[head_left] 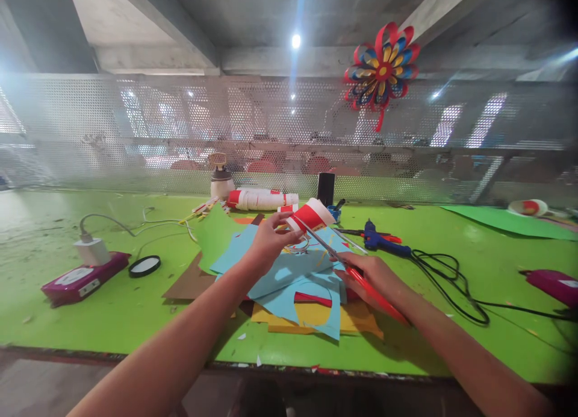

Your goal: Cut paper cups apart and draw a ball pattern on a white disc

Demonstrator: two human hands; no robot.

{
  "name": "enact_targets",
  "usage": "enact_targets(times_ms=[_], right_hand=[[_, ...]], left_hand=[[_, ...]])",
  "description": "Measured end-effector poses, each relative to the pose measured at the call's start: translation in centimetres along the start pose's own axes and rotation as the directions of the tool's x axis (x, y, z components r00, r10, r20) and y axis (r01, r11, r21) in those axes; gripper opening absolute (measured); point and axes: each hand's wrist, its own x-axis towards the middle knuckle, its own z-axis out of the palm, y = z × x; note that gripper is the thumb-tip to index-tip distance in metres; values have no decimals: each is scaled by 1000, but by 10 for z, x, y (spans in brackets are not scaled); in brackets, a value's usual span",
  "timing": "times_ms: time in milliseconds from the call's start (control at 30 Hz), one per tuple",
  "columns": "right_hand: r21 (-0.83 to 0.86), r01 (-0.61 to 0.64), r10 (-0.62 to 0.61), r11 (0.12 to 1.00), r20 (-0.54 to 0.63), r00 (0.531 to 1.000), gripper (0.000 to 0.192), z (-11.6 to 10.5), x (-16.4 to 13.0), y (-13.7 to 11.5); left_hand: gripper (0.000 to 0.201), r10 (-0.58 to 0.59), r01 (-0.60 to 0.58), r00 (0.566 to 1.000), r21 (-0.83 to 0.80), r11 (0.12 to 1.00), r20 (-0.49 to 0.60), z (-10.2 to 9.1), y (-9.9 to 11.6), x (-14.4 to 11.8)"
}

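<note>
Left hand [270, 241]: fingers pinched on the cup [310, 217], holding it tilted above the paper pile [289, 284].
Right hand [377, 278]: closed round the red handles of the scissors [347, 263]; blades open, tips at the cup's rim.
Glue gun [379, 239]: on the green table [135, 302], right of the pile.
Cup stack [262, 199]: lying behind the pile.
Charger [85, 275]: well left of the pile.

Left hand [271, 239] grips red-and-white paper cup [310, 217]; right hand [372, 275] works red-handled scissors [347, 266] at its rim, over blue paper sheets [289, 275] on green desk [90, 308].
</note>
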Motion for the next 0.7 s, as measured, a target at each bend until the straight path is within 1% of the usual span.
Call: enact_targets(times_ms=[133, 267, 367, 533, 700], right_hand=[[-8, 6, -6, 1000, 3, 1000, 31, 0, -1, -2], [-20, 3, -3, 1000, 1, 1000, 31, -1, -1, -3], [-24, 1, -1, 1000, 14, 1000, 31, -1, 0, -1], [-8, -18, 19, 1000, 45, 999, 32, -1, 2, 2], [24, -20, 19, 1000, 72, 997, 32, -6, 3, -3]], left_hand=[[49, -30, 31, 999, -66, 997, 15, -1, 1, 1], [34, -96, 104, 994, -159, 982, 56, -6, 4, 5], [33, -134, 143, 989, -204, 968, 62, -11, 5, 8], [34, -99, 107, 994, -232, 967, 45, -12, 1, 9], [33, -107, 127, 989, -219, 967, 104, -9, -1, 7]])
